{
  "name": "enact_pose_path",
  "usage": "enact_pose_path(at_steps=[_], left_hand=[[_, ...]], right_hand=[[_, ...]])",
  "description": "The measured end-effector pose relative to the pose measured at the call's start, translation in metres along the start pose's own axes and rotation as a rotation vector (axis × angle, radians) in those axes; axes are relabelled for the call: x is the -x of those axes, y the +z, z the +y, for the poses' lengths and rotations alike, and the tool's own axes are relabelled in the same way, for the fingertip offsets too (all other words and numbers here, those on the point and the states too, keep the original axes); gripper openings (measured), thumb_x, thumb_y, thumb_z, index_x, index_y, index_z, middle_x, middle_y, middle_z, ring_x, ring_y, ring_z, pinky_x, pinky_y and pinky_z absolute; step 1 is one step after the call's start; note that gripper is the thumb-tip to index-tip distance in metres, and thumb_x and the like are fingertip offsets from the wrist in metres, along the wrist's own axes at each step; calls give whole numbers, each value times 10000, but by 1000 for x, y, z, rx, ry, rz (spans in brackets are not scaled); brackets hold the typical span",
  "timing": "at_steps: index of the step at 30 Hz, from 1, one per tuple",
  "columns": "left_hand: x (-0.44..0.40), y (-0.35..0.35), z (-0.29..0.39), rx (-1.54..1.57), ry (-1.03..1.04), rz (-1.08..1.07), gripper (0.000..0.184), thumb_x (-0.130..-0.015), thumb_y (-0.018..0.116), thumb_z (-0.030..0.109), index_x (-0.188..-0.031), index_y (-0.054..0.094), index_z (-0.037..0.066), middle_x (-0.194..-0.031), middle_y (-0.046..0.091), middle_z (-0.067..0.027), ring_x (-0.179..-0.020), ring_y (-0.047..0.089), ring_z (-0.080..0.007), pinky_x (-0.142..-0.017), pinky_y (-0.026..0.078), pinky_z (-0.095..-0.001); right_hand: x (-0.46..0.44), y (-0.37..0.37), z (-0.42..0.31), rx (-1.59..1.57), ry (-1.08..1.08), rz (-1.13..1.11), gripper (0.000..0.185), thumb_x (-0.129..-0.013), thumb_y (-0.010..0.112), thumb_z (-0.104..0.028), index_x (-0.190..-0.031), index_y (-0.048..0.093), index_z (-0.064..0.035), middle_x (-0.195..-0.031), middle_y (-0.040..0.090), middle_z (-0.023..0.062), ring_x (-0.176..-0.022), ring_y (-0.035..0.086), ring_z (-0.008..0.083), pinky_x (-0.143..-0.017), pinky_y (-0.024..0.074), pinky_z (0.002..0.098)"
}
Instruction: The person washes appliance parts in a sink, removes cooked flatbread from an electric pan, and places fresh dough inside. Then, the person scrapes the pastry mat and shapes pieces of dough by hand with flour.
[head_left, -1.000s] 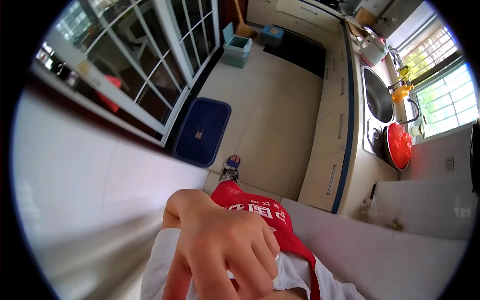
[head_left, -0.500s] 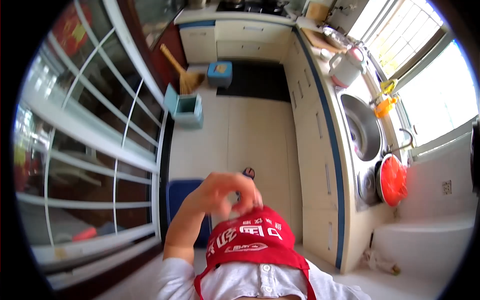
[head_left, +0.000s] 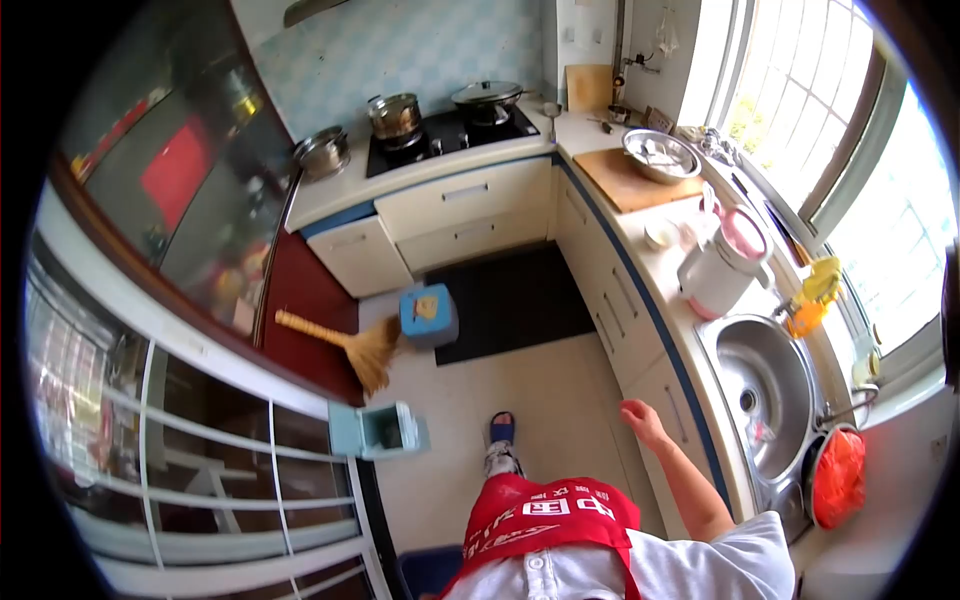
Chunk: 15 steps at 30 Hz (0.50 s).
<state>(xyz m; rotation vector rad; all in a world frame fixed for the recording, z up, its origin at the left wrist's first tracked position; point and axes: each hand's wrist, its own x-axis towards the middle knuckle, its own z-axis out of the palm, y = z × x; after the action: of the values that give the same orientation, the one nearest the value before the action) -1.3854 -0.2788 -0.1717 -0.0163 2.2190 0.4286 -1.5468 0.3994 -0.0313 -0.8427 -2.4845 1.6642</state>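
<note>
Right hand (head_left: 645, 425), right of centre in the frame and near the cabinet (head_left: 655, 378): I see it small and loosely curled, and cannot tell whether it is spread or pressed together. The left hand is outside my view, so its state I cannot tell. At right, from top downward, the bench (head_left: 665, 275) carries a board (head_left: 610, 185) bearing a bowl (head_left: 668, 176), then a kettle (head_left: 722, 268) and the inset sink (head_left: 745, 365). Left of centre, a bin (head_left: 410, 430) stands near a broom (head_left: 370, 355).
</note>
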Motion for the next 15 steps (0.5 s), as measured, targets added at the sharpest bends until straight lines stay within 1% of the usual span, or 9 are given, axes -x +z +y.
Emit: enact_pose_path(at_steps=[3,5,6,8,9,11,12,13,15], left_hand=[[-112,-70,42,12,-57,6,209,-850,545,242,-907,639,64,-846,653,-133,-760,634,-306,-628,506,-439],[-217,-148,88,-97,40,43,211,-842,549,242,-906,638,62,-860,655,-138,-782,631,-318,-658,507,-448],[-286,-189,122,-243,158,68,213,-838,551,243,-906,638,61,-868,657,-140,-792,630,-324,-673,508,-453],[-410,-288,222,-532,298,252,253,-828,593,254,-973,626,49,-933,663,-122,-867,625,-319,-769,503,-432],[-439,-349,280,275,165,257,289,-830,612,236,-1048,602,47,-972,662,-125,-897,629,-299,-812,498,-399],[-511,-450,420,366,325,342,320,-848,609,230,-1098,577,31,-964,655,-114,-862,631,-227,-794,503,-348],[-526,-500,502,569,427,248,272,-876,593,196,-1100,581,43,-902,638,-67,-769,608,-162,-715,505,-299],[-545,-535,576,720,595,246,237,-905,569,166,-1117,571,60,-862,612,-28,-709,570,-109,-647,481,-235],[-538,-596,723,816,581,112,273,-926,553,182,-1178,538,78,-973,619,-27,-794,608,-107,-680,500,-238]], right_hand=[[-63,14,-12,9,39,-15,287,-883,584,-187,-1119,599,-24,-978,664,87,-895,606,151,-786,487,297],[-87,25,52,93,147,-35,276,-872,589,-197,-1090,616,-31,-929,665,73,-827,605,137,-735,496,301],[-82,30,89,189,169,40,285,-798,626,-269,-994,647,-64,-843,669,126,-769,641,221,-706,510,348],[-62,15,103,197,396,-193,189,-769,615,-250,-815,686,-80,-690,651,104,-647,635,219,-607,499,355],[-48,14,110,162,595,-160,200,-767,618,-257,-808,689,-75,-686,649,98,-611,631,203,-600,500,349],[-15,21,141,22,876,144,149,-774,611,-168,-790,672,-33,-669,645,70,-573,610,182,-547,489,345],[2,30,187,-100,1005,261,197,-762,646,-86,-934,652,10,-696,653,114,-581,626,207,-553,503,332],[23,42,253,-818,1120,437,216,-778,616,-75,-978,620,5,-709,640,115,-572,619,220,-557,502,331],[-35,18,61,-198,1331,474,225,-773,612,-64,-984,589,11,-699,611,129,-540,600,248,-519,489,356]])
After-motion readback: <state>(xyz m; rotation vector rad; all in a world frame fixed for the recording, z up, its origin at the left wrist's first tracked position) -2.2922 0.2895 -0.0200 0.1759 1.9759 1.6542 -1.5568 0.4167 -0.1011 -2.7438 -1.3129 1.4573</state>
